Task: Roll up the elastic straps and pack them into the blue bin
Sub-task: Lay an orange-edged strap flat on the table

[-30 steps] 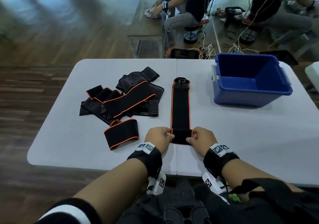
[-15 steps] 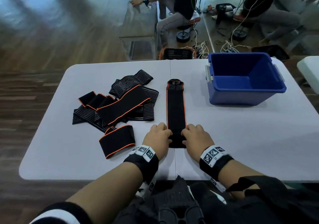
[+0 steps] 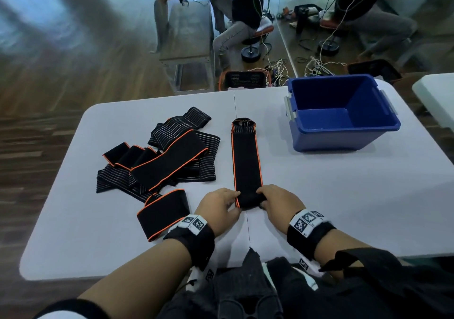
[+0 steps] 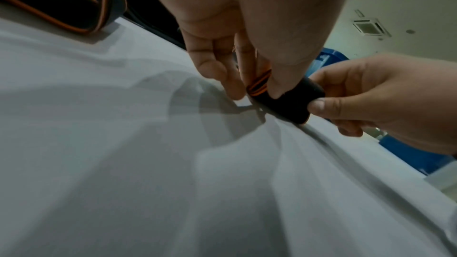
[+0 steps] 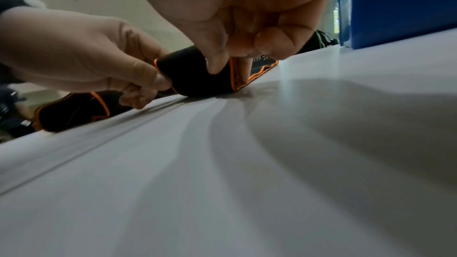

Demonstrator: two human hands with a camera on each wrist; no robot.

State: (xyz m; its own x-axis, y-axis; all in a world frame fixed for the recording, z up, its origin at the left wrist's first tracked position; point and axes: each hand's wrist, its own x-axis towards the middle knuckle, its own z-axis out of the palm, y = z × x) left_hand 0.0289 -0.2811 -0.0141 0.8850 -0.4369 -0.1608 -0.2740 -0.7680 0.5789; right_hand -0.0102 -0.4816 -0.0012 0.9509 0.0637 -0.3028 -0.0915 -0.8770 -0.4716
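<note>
A long black strap with orange edges lies straight on the white table, pointing away from me. Its near end is curled into a small roll. My left hand pinches the roll's left end and my right hand pinches its right end, thumbs and fingertips curled round it. The blue bin stands empty at the far right. A pile of more straps lies to the left, with one folded strap nearest my left wrist.
A black basket with an orange rim sits on the floor beyond the table's far edge. Two seated people work at other tables further back, with cables on the floor. Another white table's corner shows at the right.
The strap's near end has gone from flat to a small roll, and both hands have moved forward along the strap with it.
</note>
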